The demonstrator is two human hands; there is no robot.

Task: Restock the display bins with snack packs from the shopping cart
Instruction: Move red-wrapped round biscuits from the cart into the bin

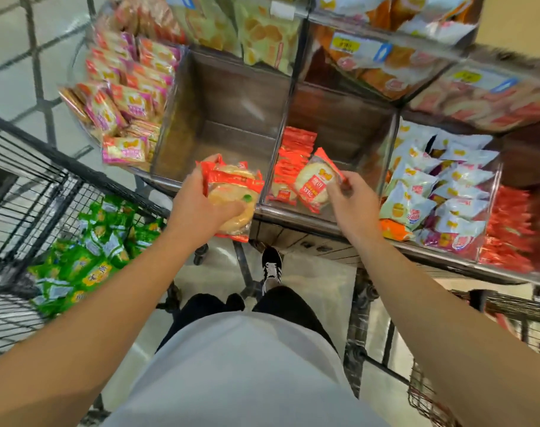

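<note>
Left hand [198, 208] grips stacked packs [231, 195]; right hand [350, 201] pinches one pack [313, 184].

Red-orange snack packs [231, 192], green packs [87, 248] in black cart [22, 192].

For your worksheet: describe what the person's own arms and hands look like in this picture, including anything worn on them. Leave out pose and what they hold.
Both arms are bare from the frame's edge down to the hands: no sleeves show. The left hand and right hand wear no gloves, and no watch, bracelet or ring can be seen on either wrist or hand. No markings show.
</note>
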